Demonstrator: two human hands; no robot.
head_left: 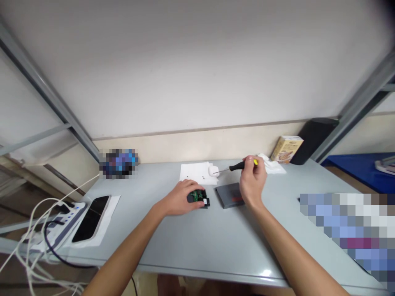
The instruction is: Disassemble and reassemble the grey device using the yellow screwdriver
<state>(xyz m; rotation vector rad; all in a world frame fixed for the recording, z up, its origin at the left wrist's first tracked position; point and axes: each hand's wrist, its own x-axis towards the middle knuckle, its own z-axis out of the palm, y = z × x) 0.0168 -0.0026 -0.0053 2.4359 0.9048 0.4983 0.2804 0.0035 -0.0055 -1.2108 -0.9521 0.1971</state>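
Our left grip (179, 199) holds a circuit board (197, 196), our right grip (253, 179) a screwdriver (236, 166), the gray case (226, 195) seemingly already off.

Looks like a room for living in, at home or in a dorm; hard to tell which. Has a smooth gray desk (179, 242) right up by a pale wall (197, 82), with a gray metal pole (46, 87) on the left and another metal pole (361, 100) on the right. Shows everyday stuff there: a phone (91, 218), a power strip (69, 224) with messy white cords (29, 263), a small yellow box (286, 149), and crumpled white tissue (273, 165).
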